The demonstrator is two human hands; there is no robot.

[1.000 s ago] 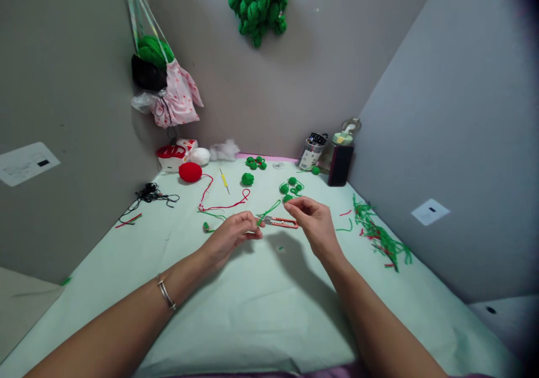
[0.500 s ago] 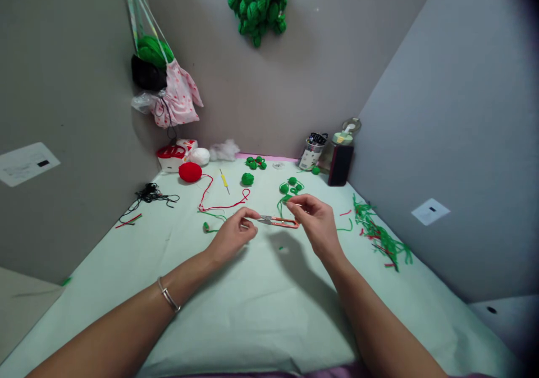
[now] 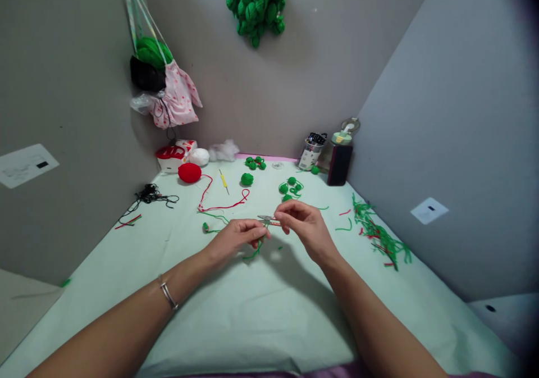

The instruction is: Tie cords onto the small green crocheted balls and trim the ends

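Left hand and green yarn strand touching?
Touching. The head view shows the left hand pinching the green yarn strand, its loose end trailing out below.

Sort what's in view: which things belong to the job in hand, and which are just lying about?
Seemingly in the job:
- green strand, held in the left hand
- snips, between that and the right hand

Apparently just lying about:
- black yarn tangle
- yarn scraps at right
- phone, upright
- red yarn ball

Grey walls (image 3: 328,74) on three sides, pale green tabletop (image 3: 252,322)
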